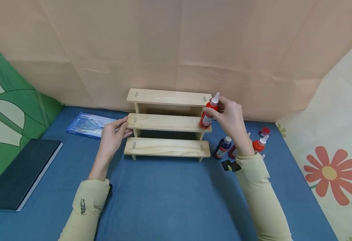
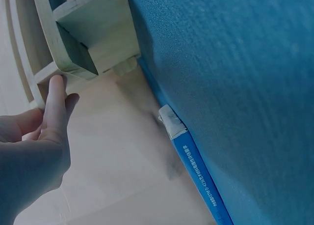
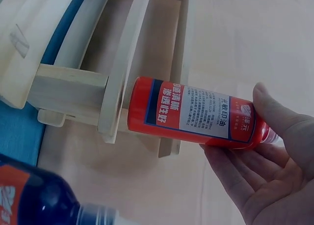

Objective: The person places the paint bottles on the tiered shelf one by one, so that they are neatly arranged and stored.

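Note:
A three-tier wooden step shelf (image 1: 166, 122) stands at the back of the blue-covered table. My left hand (image 1: 112, 134) holds its left end at the middle tier; in the left wrist view the fingers (image 2: 55, 104) meet the board's corner. With thumb and fingers, my right hand (image 1: 231, 117) pinches a red ink bottle (image 1: 206, 118) near its neck. The bottle is roughly upright with a white pointed nozzle, its base over the middle tier's right end. Whether the base touches the wood I cannot tell. Its label (image 3: 203, 114) shows in the right wrist view.
Right of the shelf stands a dark blue bottle (image 1: 222, 148). More bottles, including a red one (image 1: 258, 145), are partly behind my right arm, near a small red-capped container (image 1: 264, 131). On the left lie a blue box (image 1: 87, 124) and a dark flat notebook (image 1: 20, 170).

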Demonstrator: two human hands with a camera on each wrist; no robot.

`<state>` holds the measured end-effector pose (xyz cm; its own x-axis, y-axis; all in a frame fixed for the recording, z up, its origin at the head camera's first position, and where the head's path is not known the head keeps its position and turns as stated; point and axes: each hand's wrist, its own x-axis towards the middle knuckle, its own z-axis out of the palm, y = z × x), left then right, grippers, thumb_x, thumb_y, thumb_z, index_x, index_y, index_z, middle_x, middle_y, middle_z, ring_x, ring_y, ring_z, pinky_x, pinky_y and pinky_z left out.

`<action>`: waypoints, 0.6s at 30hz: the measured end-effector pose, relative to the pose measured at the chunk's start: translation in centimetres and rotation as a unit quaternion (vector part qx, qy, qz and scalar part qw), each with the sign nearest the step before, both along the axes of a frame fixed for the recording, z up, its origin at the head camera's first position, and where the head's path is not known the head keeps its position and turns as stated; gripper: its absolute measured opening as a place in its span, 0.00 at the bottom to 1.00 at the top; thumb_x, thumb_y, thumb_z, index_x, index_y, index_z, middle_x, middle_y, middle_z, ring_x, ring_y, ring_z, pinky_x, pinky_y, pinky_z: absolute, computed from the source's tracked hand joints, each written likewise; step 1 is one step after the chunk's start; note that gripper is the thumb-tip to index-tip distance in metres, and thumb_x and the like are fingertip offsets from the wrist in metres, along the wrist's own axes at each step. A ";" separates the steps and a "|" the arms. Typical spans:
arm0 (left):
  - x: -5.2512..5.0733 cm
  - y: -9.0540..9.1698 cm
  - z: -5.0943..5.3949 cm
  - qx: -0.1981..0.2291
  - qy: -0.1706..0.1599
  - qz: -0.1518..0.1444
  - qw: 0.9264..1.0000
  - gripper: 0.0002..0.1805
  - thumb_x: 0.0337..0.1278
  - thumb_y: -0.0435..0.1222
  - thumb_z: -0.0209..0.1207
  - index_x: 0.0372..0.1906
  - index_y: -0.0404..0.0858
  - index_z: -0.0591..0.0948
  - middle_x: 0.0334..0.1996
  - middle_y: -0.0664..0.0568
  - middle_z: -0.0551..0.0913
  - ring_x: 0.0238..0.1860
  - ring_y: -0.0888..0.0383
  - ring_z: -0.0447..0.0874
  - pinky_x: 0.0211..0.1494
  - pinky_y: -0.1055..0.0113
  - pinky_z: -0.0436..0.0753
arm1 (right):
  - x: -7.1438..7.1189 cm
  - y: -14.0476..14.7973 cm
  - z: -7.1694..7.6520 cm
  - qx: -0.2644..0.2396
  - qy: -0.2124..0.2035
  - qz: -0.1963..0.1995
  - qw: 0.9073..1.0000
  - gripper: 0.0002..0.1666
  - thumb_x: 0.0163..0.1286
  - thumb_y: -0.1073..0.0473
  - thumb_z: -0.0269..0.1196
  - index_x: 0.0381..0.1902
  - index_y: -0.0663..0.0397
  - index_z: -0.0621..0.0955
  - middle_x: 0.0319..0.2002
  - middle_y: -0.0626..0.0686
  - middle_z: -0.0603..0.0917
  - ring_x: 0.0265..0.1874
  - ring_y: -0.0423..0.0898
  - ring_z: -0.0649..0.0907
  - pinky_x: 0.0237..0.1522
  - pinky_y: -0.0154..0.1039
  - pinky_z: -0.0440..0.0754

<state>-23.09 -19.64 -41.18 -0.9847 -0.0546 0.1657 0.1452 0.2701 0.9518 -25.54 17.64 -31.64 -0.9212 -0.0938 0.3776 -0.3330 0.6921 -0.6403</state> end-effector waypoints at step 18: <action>-0.1 0.0 -0.1 -0.001 0.003 0.003 1.000 0.24 0.87 0.30 0.50 0.77 0.25 0.69 0.67 0.23 0.75 0.58 0.33 0.86 0.55 0.72 0.89 | -0.8 -0.6 -1.1 -0.002 0.004 0.007 1.000 0.26 0.73 0.57 0.75 0.60 0.68 0.82 0.54 0.66 0.88 0.52 0.62 0.88 0.57 0.57 0.91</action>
<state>-23.16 -19.64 -41.32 -0.9833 -0.0593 0.1720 0.1499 0.2718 0.9506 -26.30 17.04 -32.71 -0.9165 -0.1056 0.3859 -0.3485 0.6844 -0.6404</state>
